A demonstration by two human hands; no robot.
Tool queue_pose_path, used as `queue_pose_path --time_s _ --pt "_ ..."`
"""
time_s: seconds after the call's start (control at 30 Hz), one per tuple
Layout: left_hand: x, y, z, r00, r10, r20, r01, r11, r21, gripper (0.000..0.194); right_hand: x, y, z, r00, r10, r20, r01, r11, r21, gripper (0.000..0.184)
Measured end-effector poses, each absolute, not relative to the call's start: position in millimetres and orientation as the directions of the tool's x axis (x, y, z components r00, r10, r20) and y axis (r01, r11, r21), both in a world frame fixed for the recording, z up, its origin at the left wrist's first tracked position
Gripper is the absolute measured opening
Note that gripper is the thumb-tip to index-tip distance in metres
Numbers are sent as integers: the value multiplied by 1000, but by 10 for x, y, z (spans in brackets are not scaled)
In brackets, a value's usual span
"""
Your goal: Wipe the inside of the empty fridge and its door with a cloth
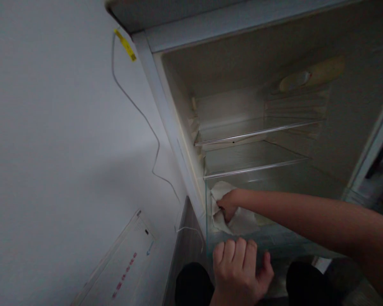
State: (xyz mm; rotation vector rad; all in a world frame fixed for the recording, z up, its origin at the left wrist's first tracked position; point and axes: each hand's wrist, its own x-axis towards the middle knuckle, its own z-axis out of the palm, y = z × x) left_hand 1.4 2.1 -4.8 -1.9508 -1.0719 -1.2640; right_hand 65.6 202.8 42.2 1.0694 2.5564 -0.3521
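My right hand (pixel 230 205) reaches in from the right and presses a crumpled white cloth (pixel 247 221) onto a clear glass shelf (pixel 274 233), near its left edge. The fingers are bunched into the cloth, and their tips are partly hidden in its folds. My left hand (pixel 239 267) is at the shelf's front edge, back of the hand up. Its fingers curl closed at the glass and the thumb sticks out to the right; the fingertips are out of sight. The shelf juts forward from an open fridge (pixel 175 140).
Two more glass shelves, an upper one (pixel 232 138) and a lower one (pixel 258 170), sit deeper inside. A yellowish lamp cover (pixel 312 74) is on the inner right wall. A thin cable (pixel 140 111) with a yellow tag (pixel 125 44) hangs along the left wall. A white box (pixel 124 263) leans there.
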Motion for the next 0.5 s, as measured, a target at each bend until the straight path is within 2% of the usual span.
queue_pose_path --time_s 0.07,0.13,0.23,0.33,0.4,0.5 --pt "21 24 -50 222 307 925 859 -511 -37 16 594 1994 352 -694 632 -345 675 738 -7 70" --pt "30 36 -61 215 301 929 862 -506 -36 17 613 1968 316 -713 630 -308 652 757 38 80" --pt "38 58 -81 208 293 933 865 -500 -36 19 730 1972 298 -703 674 -229 686 727 35 104" --pt "38 65 -87 214 284 935 867 -496 -48 20 852 2016 230 -644 717 -265 751 659 -41 129" --pt "37 61 -85 215 281 935 869 -492 -52 20 896 2052 130 -612 737 -287 784 614 -96 126" --pt "42 57 -85 214 281 936 873 -485 -53 20 877 2119 -47 -584 793 -174 811 560 -170 88"
